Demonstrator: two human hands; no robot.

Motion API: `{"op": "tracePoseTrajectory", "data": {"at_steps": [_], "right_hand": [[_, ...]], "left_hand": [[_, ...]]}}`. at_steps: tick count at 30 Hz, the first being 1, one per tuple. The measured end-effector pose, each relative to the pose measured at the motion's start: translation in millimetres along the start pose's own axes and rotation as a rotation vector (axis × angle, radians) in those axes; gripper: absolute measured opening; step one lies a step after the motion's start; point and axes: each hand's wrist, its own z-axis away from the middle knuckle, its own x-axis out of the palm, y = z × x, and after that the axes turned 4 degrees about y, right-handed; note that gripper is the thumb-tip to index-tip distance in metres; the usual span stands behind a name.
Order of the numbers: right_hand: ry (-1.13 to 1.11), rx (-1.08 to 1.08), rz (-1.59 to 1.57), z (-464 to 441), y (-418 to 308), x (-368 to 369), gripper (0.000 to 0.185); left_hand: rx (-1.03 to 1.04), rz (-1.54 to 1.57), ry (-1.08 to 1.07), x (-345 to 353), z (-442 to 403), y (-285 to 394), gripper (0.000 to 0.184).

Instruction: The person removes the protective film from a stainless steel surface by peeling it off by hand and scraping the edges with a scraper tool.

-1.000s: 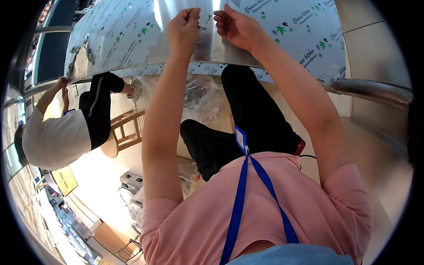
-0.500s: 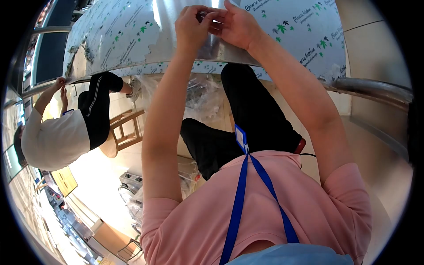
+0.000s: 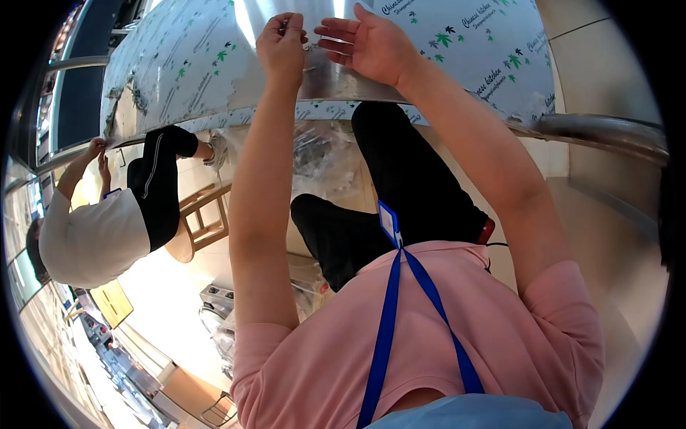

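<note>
Over a metal table [image 3: 207, 71], my left hand [image 3: 281, 53] is closed, its fingertips pinched round something small and dark that I cannot make out. To its right, my right hand [image 3: 375, 46] holds nothing; its fingers are spread and the palm is turned toward the left hand. A gap separates the two hands. Printed protective film with green leaves and lettering covers much of the tabletop, while a bare shiny strip of metal shows beneath my hands. A tiny pale bit [image 3: 309, 69] lies on that strip near my left wrist.
At the left, another person [image 3: 96, 232] in a white top sits on a wooden stool [image 3: 204, 222], hands at the table edge. Crumpled clear plastic [image 3: 325, 161] lies under the table. A metal rail [image 3: 604, 136] runs along the right side.
My hands have parted: the left moved left and slightly down, still pinched, and the right drew away from it with fingers spread.
</note>
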Motion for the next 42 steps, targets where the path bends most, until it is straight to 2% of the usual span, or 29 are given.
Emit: {"op": "tracePoseTrajectory", "data": {"at_steps": [2,5,6,8,9,10,11,13,14,17,20,23,26,29,32,35,38,41,42], "right_hand": [[0.036,-0.024,0.011,5,0,1,0.054],[-0.179,-0.029,-0.08,12,1,-1,0.04],[-0.112,-0.096,-0.011,16,2,2,0.034],[0.036,-0.233,0.13,31,6,12,0.023],[0.099,-0.438,0.546,47,8,11,0.025],[0.163,-0.63,0.965,67,11,7,0.027],[0.226,-0.806,1.388,84,13,2,0.03],[0.307,-1.198,1.843,114,15,-28,0.036],[0.343,-1.393,2.068,127,16,-43,0.04],[0.466,-1.294,2.286,151,20,-66,0.04],[0.445,-1.284,2.333,161,26,-83,0.035],[0.424,-1.388,2.362,165,24,-89,0.028],[0.395,-1.474,2.269,159,23,-87,0.024],[0.31,-1.539,2.251,154,18,-87,0.023],[0.262,-1.535,2.224,156,14,-93,0.024],[0.31,-1.538,2.234,167,6,-97,0.025],[0.364,-1.519,2.293,170,1,-103,0.026],[0.358,-1.524,2.286,172,1,-104,0.027],[0.357,-1.525,2.286,172,1,-104,0.027]], "left_hand": [[-0.025,-0.08,-0.032,-1,6,10,0.022],[0.425,-0.297,-0.1,7,14,6,0.022],[0.504,-0.354,-0.075,8,9,0,0.021],[0.488,-0.456,0.093,3,-2,-7,0.019],[0.482,-0.506,0.176,-2,-9,-10,0.018],[0.4,-0.61,0.071,-11,-13,-10,0.026],[0.473,-0.72,0.068,-14,-12,-12,0.031],[0.619,-0.944,0.066,-18,-6,-12,0.04],[0.598,-0.968,0.029,-20,-5,-12,0.045],[0.714,-0.98,0.062,-22,-10,-14,0.041],[0.574,-1.018,0.01,-22,-16,-5,0.033],[0.452,-1.226,-0.139,-21,-10,20,0.033],[0.454,-1.276,-0.124,-23,-10,22,0.029],[0.465,-1.025,-0.194,-32,-23,2,0.023],[0.101,-1.03,-0.3,-30,-27,18,0.022],[0.198,-1.002,-0.163,-24,-14,26,0.024],[0.674,-0.856,-0.146,-4,-11,2,0.022],[0.795,-0.898,-0.148,30,8,9,0.025],[0.655,-0.834,-0.263,45,20,17,0.027]]}}
